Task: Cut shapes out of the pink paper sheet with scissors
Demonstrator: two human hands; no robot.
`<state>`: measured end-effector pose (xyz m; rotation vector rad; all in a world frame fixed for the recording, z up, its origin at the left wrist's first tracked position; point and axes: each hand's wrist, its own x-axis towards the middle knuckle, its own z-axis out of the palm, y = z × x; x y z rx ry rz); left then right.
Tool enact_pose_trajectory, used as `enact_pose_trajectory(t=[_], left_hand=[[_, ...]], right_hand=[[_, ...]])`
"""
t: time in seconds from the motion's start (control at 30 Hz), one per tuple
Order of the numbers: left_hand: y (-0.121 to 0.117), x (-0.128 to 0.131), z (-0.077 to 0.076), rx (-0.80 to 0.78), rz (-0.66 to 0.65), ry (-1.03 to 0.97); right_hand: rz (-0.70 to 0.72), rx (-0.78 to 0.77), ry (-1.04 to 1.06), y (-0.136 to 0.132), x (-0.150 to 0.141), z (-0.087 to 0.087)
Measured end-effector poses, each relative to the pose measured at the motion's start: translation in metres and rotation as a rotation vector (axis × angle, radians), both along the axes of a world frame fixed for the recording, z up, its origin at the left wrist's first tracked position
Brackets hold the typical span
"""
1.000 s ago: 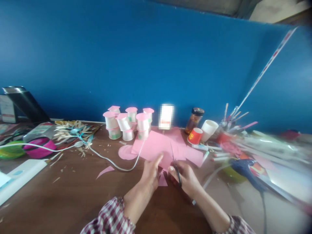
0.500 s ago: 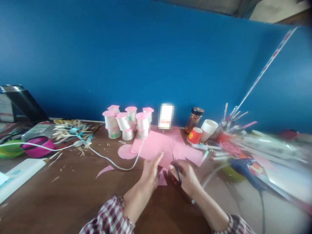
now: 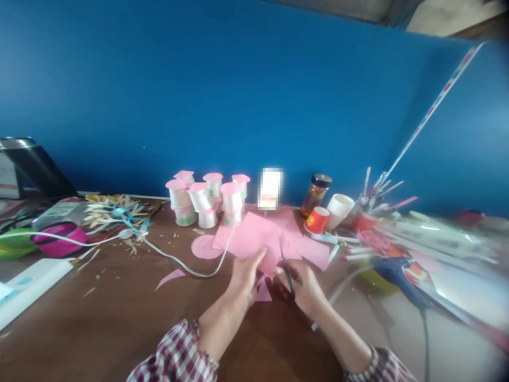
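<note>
Between thumb and fingers, my left hand (image 3: 247,273) pinches a pink sheet of paper (image 3: 254,239) raised over the table. My right hand (image 3: 300,281) is closed around the handles of a pair of scissors (image 3: 287,268), whose blades point away from me along the paper's right side. Whether the blades are parted is too fine to tell. Below the hands lies a pink paper offcut (image 3: 263,292). More pink sheets (image 3: 316,252) are spread behind, with pink paper circles (image 3: 204,246) to the left and a curved scrap (image 3: 170,277) nearer me.
Several white paper cups (image 3: 181,199) with pink paper tops stand stacked at the back left. A red cup (image 3: 317,220), a white cup (image 3: 340,211) and a dark-lidded jar (image 3: 316,193) are at the back right. A blue glue gun (image 3: 401,278) lies right; a white cable (image 3: 191,273) crosses left.
Hands, paper and scissors hold nearly the same pose. The whole view has shifted very slightly, so everything sits a little further left and higher.
</note>
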<state>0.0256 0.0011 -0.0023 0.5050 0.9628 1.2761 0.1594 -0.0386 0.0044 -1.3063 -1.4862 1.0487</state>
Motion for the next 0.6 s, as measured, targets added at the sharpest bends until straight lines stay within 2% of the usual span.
enact_pose_trajectory(t=[0.3, 0.6], left_hand=[[-0.003, 0.0, 0.004, 0.0, -0.119, 0.001], [-0.006, 0.002, 0.018, -0.007, -0.059, -0.019]], right_hand=[[-0.009, 0.02, -0.05, 0.002, 0.005, 0.006], [-0.009, 0.013, -0.038, 0.0, 0.005, 0.011]])
